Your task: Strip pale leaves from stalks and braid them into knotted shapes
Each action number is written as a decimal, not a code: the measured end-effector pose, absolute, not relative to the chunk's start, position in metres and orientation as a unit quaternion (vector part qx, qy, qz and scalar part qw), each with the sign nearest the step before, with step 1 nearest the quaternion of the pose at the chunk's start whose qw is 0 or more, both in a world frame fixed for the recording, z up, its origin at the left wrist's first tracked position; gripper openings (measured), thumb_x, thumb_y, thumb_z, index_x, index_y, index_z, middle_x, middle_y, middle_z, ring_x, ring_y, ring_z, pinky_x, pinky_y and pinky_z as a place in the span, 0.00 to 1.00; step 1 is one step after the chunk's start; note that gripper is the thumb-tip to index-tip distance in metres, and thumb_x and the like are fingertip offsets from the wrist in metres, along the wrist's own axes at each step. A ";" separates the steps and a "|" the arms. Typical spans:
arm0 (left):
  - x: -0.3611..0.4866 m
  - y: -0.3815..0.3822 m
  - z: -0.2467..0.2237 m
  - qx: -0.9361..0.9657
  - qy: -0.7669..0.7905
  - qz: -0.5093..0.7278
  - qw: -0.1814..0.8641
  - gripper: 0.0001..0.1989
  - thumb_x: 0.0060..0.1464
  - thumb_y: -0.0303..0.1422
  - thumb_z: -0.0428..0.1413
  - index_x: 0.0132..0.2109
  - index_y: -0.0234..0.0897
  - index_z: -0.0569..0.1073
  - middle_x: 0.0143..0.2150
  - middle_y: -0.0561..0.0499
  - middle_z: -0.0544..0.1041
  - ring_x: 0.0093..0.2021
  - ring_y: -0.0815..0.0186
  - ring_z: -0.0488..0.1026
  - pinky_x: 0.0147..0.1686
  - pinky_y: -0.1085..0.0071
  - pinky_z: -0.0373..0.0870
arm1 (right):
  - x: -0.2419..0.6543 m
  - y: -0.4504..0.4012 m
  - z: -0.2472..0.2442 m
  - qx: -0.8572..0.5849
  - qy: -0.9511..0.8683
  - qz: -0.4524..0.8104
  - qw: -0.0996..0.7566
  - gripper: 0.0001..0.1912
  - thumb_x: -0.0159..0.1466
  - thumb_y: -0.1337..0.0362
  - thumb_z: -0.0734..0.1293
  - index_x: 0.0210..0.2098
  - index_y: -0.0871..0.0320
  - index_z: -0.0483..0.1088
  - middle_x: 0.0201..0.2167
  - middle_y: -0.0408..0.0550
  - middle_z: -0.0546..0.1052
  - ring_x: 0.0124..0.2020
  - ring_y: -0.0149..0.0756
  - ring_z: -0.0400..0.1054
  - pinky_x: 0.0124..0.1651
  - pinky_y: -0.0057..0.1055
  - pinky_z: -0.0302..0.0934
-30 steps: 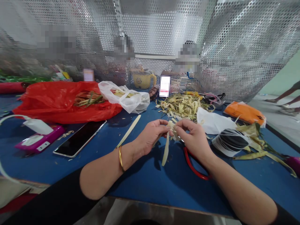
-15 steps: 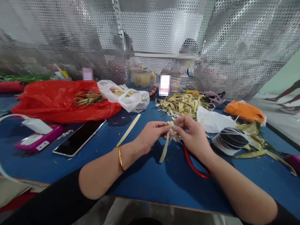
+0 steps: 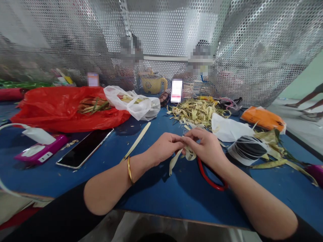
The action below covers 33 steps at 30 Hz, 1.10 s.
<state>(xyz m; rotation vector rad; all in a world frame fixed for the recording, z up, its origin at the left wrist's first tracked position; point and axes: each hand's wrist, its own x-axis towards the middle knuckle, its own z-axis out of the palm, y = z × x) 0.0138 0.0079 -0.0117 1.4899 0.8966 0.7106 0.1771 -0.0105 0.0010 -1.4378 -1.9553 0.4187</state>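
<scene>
My left hand point(image 3: 165, 147) and my right hand point(image 3: 205, 145) meet over the middle of the blue table point(image 3: 161, 198). Both pinch a pale strip of dried husk point(image 3: 174, 164) between thumb and fingers. One end of the strip hangs below the left fingertips, and a looped part shows under the right fingers; the pinched middle is mostly hidden. Beneath my right wrist lies a red handle point(image 3: 209, 181), its other end covered by the hand. A single flat husk strip point(image 3: 137, 141) rests on the table left of my hands.
Farther back lies a heap of husk strips point(image 3: 194, 112). Around it are white paper point(image 3: 227, 127), a thread spool point(image 3: 248, 150) and an orange packet point(image 3: 263, 118). Leftward are a phone point(image 3: 85, 148), a purple power strip point(image 3: 41, 149), a red bag point(image 3: 50, 111) and a white bag point(image 3: 146, 106). Perforated metal point(image 3: 171, 27) stands behind.
My right fingers have rolled forward over the pinched spot, covering more of the husk. The looped part now shows lower, and the hanging end has swung slightly left.
</scene>
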 end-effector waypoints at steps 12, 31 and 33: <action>0.016 0.005 -0.015 0.619 0.324 0.249 0.671 0.06 0.51 0.31 0.57 0.29 0.33 0.76 0.24 0.51 0.74 0.24 0.71 0.68 0.29 0.73 0.66 | 0.177 -0.008 0.001 -0.503 -0.532 0.528 0.431 0.10 0.49 0.59 0.71 0.21 0.58 0.68 0.17 0.40 0.70 0.20 0.30 0.63 0.26 0.29 0.58; 0.017 0.004 -0.014 0.659 0.404 0.265 0.577 0.05 0.45 0.28 0.54 0.26 0.34 0.74 0.18 0.57 0.67 0.19 0.74 0.61 0.21 0.76 0.57 | 0.190 0.001 0.007 -0.518 -0.610 0.488 0.349 0.05 0.48 0.63 0.67 0.21 0.60 0.70 0.14 0.38 0.66 0.19 0.26 0.55 0.23 0.25 0.47; 0.016 0.004 -0.015 0.690 0.396 0.237 0.558 0.05 0.44 0.29 0.54 0.25 0.34 0.73 0.18 0.57 0.66 0.19 0.73 0.60 0.21 0.75 0.55 | 0.187 0.000 0.005 -0.512 -0.610 0.494 0.349 0.06 0.47 0.63 0.68 0.21 0.60 0.70 0.15 0.38 0.67 0.19 0.26 0.55 0.24 0.26 0.48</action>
